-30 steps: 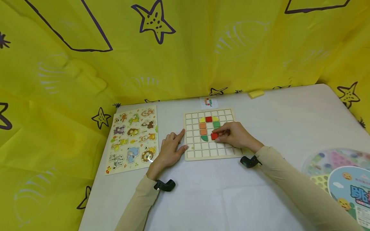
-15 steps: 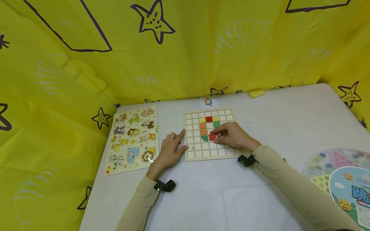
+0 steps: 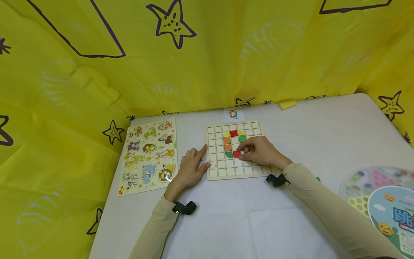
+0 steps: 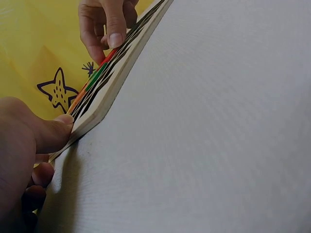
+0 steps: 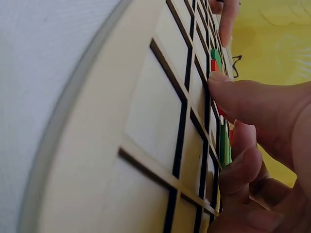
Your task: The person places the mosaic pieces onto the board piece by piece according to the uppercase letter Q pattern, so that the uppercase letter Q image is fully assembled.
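Observation:
A wooden grid board (image 3: 215,173) lies on the white table, bearing colored tiles in part of a ring. My right hand (image 3: 263,153) pinches a red square tile (image 3: 236,154), which lies in a cell beside a green rounded tile (image 3: 229,155). In the right wrist view the thumb (image 5: 233,92) touches the red tile's edge. Orange squares (image 3: 227,144), a yellow rounded tile (image 3: 226,134), another red square (image 3: 233,133) and a green square (image 3: 242,139) form the rest. My left hand (image 3: 189,169) rests its thumb and index finger, spread apart, against the board's left edge.
Behind the board lies a small pattern card (image 3: 233,115). An animal puzzle board (image 3: 152,148) sits to the left. At the back right is a yellow block (image 3: 287,105); round game packaging (image 3: 388,212) occupies the right side. A yellow curtain (image 3: 207,64) hangs behind.
My right hand has brought the red square slightly left and down, into the cell next to the green rounded tile, where it now lies flatter. The left hand has stayed put.

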Demonstrator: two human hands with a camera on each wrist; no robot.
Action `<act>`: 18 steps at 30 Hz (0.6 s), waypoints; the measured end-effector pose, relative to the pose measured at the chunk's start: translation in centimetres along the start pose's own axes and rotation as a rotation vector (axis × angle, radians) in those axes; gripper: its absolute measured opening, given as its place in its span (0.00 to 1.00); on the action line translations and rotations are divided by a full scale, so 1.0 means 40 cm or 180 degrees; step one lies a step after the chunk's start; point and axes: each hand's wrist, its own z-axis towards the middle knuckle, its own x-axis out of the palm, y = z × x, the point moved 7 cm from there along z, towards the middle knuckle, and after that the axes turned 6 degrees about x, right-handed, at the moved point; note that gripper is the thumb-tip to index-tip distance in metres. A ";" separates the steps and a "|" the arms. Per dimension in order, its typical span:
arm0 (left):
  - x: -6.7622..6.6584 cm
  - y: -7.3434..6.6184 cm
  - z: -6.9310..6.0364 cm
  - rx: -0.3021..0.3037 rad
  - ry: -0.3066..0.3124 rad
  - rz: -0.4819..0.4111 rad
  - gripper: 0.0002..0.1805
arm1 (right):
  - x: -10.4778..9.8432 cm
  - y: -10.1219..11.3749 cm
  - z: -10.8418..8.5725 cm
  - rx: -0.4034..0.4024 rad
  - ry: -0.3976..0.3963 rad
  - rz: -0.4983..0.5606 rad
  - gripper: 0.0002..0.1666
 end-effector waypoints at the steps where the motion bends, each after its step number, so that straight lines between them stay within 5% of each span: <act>1: 0.000 0.000 0.000 0.0000 -0.0003 0.0008 0.38 | 0.000 0.000 0.000 0.0002 -0.0003 -0.0006 0.11; 18: 0.001 0.000 0.001 0.0008 -0.0022 0.0023 0.37 | 0.000 -0.005 0.000 0.0054 -0.0023 -0.0034 0.14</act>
